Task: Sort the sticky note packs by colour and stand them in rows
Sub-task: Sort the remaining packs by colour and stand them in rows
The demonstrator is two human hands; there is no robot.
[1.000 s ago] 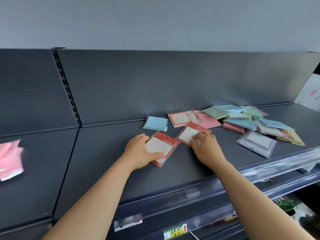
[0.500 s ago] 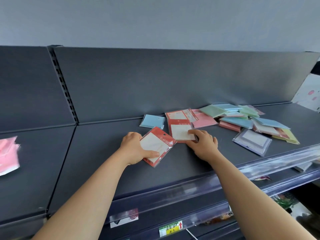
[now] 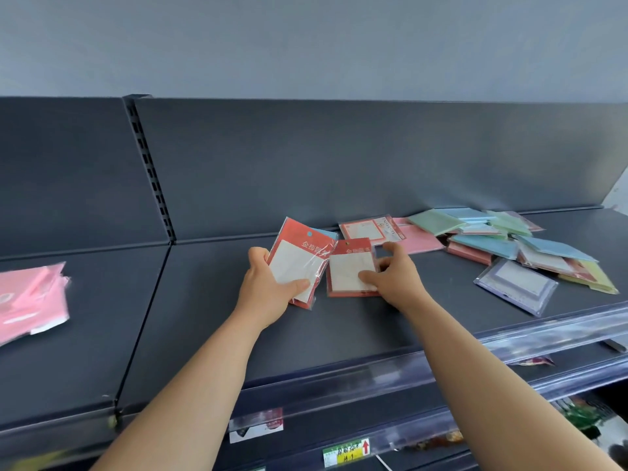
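The left hand (image 3: 268,294) is gripping a red pack (image 3: 297,263) by its edges, and the right hand (image 3: 397,280) is pinching a second red pack (image 3: 351,271) just beside it. Both are looking light and flat, and slippery in their film wrap.

the shelf (image 3: 339,338) is coloured dark grey. at the shelf's middle, a red-headed pack (image 3: 295,266) and a second red pack (image 3: 350,275) are shown with white faces. toward the shelf's right end, green, blue, pink and yellow are mixed in a heap (image 3: 486,244), with a lilac-bordered pack (image 3: 515,287).
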